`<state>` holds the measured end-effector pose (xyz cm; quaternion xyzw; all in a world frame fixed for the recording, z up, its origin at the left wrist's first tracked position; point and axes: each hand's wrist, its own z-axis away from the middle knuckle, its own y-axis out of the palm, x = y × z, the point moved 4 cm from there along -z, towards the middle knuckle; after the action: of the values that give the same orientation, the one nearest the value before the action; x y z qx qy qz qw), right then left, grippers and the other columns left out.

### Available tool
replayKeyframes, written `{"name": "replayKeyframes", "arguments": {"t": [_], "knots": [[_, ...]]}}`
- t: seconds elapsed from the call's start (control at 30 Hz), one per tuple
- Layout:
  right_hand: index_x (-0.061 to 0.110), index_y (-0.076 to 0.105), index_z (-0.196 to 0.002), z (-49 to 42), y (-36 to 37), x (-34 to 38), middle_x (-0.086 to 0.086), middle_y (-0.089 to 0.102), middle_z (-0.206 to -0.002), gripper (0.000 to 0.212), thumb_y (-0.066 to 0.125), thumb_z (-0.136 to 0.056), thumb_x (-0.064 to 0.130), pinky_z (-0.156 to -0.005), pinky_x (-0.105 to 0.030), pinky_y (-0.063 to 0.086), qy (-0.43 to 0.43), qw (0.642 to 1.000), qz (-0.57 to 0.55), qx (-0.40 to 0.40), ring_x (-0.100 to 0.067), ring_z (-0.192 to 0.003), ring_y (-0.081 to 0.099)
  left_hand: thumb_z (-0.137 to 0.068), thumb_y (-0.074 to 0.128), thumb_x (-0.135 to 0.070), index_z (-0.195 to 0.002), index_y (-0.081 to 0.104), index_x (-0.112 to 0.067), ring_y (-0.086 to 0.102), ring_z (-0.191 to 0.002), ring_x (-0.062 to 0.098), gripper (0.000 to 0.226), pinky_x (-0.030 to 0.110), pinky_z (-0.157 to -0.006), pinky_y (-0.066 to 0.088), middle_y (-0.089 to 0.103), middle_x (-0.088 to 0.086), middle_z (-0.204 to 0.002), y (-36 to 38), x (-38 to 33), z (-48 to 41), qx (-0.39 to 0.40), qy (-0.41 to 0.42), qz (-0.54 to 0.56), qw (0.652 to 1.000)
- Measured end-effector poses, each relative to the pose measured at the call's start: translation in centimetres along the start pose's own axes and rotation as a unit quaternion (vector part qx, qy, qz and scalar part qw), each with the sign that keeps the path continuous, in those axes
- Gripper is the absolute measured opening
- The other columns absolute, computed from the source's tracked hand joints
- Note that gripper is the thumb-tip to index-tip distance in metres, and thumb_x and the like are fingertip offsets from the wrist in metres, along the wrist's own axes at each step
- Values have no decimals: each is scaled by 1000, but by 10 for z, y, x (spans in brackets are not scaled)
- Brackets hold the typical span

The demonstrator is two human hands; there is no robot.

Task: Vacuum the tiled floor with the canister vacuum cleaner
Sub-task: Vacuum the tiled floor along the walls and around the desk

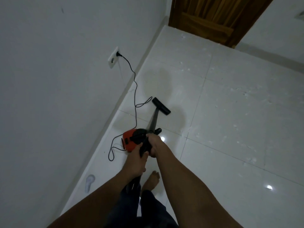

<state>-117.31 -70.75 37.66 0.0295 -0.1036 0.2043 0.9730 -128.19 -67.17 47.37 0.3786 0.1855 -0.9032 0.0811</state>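
- Head view looks down on a person holding the red-and-black vacuum cleaner (131,140) off the tiled floor (230,112), near the left wall (49,79).
- Both hands sit close together and are wrapped around the black handle: the left hand (137,160) takes its rear end, while the right hand (154,144) takes it further forward, behind the wand (153,120). Two hands probably share the weight and steer the wand.
- At the wand's far end, the floor nozzle (161,106) rests flat on the tiles, which suits a push-and-pull stroke.
- A power cord (135,89) runs from the wall socket (113,57) in loose loops along the skirting to the body; the slack likely gives room to reach further.
- White specks (243,94) are scattered to the right and toward the wooden door (213,18), so most of the cleaning seems to lie that way.
- Hands hide the handle and any switch, so whether the motor runs cannot be told.
- A pale object (89,182) by the wall is too dim to identify, and one bare foot (152,179) shows while the other is hidden.
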Motion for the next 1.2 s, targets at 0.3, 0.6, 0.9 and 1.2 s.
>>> {"name": "replayKeyframes", "arguments": {"t": [0.3, 0.6, 0.9, 1.2], "knots": [[27, 46, -142, -40, 4, -29, -19, 60, -123, 45, 52, -98, 31, -62, -41, 61, -53, 998, 3, -22, -31, -81, 68, -97, 57, -17, -124, 41, -17, 63, -60, 21, 31, 37, -58, 57, 65, 15, -81, 5, 23, -4, 8, -48, 104, 993], [32, 9, -158, -37, 31, -26, -22, 54, -128, 69, 47, -101, 23, -79, -50, 60, -102, 987, 125, -1, -33, -87, 61, -91, 55, -37, -145, 23, -46, 64, -102, 33, 63, 35, -80, 56, 50, 28, -124, 23, 72, 23, -38, 8, 103, 994], [25, 18, -156, -49, 26, -3, -19, 54, -122, 61, 46, -102, 19, -76, -41, 57, -97, 975, 196, 25, -28, -88, 58, -102, 45, -3, -138, 34, -25, 59, -56, -3, 43, 14, -52, 49, 57, 8, -85, 18, 49, 4, 26, 7, 127, 992], [26, 39, -142, -70, 18, -7, -11, 57, -87, 39, 40, -104, 19, -49, -31, 50, -74, 992, 101, 27, -21, -63, 56, -103, 46, -12, -127, 44, -28, 54, -49, 2, 29, 14, -45, 46, 51, 6, -76, 2, 46, -18, 46, -30, 92, 994]]}}
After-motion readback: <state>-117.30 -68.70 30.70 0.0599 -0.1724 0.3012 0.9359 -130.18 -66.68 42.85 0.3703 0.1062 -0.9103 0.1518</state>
